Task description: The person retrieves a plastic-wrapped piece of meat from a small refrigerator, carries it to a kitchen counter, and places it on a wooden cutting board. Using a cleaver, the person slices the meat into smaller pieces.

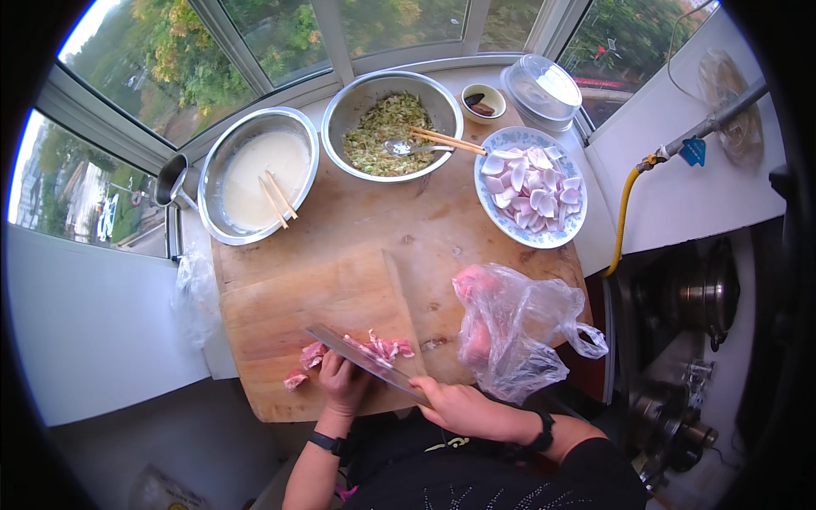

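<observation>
My right hand (449, 405) grips the handle of a cleaver-like kitchen knife (366, 363), its blade slanting up and to the left over a wooden cutting board (274, 319). Close against the blade's left side, my left hand (342, 382) has its fingers curled on raw meat (312, 354), partly hidden under the hand. Sliced strips of meat (389, 347) lie on the far side of the blade. One small separate chunk of meat (294, 380) rests left of my left hand.
Beyond the board stand a steel basin of pale batter (248, 172) with chopsticks, a steel bowl of chopped vegetables (389, 127), a plate of onion pieces (532, 188) and a small bowl (483, 104). A plastic bag of meat (503, 325) lies right. A yellow gas hose (621, 217) hangs beside stove burners.
</observation>
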`<action>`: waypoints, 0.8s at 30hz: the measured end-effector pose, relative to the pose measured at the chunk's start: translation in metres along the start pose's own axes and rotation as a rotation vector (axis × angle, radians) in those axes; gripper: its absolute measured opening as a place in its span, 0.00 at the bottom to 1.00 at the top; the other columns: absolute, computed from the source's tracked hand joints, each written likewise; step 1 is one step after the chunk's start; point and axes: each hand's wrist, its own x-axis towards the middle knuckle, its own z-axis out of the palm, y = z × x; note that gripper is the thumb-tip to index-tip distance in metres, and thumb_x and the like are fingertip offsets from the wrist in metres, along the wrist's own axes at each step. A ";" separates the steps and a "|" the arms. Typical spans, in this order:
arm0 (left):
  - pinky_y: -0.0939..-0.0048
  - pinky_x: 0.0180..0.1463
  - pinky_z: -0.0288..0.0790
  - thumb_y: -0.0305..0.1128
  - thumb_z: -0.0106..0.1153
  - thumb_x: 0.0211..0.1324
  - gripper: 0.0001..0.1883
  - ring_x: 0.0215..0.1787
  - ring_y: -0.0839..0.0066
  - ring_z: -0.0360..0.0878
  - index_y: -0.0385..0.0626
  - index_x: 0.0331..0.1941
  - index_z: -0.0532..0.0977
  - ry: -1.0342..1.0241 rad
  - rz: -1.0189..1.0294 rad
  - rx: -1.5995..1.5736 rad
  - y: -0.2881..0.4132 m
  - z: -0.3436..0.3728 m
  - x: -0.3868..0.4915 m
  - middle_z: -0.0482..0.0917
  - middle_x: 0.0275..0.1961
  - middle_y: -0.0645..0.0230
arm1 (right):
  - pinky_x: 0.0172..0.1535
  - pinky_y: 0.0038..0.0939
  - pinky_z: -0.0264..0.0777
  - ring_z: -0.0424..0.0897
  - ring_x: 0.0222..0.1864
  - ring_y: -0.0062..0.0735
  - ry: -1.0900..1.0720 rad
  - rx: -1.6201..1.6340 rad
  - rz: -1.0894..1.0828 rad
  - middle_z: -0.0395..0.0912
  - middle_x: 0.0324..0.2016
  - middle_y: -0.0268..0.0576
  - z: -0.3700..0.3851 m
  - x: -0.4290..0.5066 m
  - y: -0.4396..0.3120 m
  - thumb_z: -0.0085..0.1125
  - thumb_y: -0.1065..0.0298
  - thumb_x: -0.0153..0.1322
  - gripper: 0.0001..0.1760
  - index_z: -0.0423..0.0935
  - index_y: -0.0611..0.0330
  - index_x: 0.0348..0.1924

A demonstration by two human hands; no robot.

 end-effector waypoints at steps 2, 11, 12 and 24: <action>0.58 0.53 0.76 0.29 0.74 0.37 0.18 0.47 0.55 0.81 0.42 0.38 0.82 0.006 -0.016 0.001 0.001 0.000 0.000 0.82 0.43 0.60 | 0.35 0.55 0.78 0.83 0.32 0.64 0.011 0.026 -0.037 0.82 0.27 0.59 0.009 0.030 0.000 0.58 0.63 0.73 0.25 0.63 0.57 0.61; 0.58 0.53 0.76 0.30 0.74 0.39 0.18 0.47 0.55 0.81 0.42 0.39 0.82 0.013 0.034 0.025 0.000 -0.001 0.001 0.82 0.44 0.60 | 0.39 0.55 0.78 0.84 0.36 0.64 -0.101 0.005 0.083 0.83 0.35 0.61 -0.002 -0.008 0.005 0.58 0.62 0.73 0.27 0.62 0.58 0.62; 0.58 0.53 0.76 0.30 0.74 0.39 0.19 0.47 0.55 0.81 0.41 0.39 0.82 0.010 0.012 0.018 0.001 -0.001 0.001 0.82 0.44 0.59 | 0.39 0.55 0.78 0.84 0.36 0.63 -0.057 0.010 0.037 0.83 0.34 0.61 0.000 -0.005 0.005 0.59 0.62 0.73 0.27 0.62 0.58 0.62; 0.58 0.51 0.76 0.25 0.72 0.39 0.14 0.47 0.55 0.81 0.42 0.35 0.80 0.070 0.050 0.027 0.003 -0.002 0.003 0.81 0.43 0.60 | 0.39 0.57 0.77 0.83 0.36 0.66 -0.020 0.002 0.053 0.82 0.31 0.63 0.005 -0.001 0.011 0.56 0.62 0.74 0.25 0.63 0.57 0.62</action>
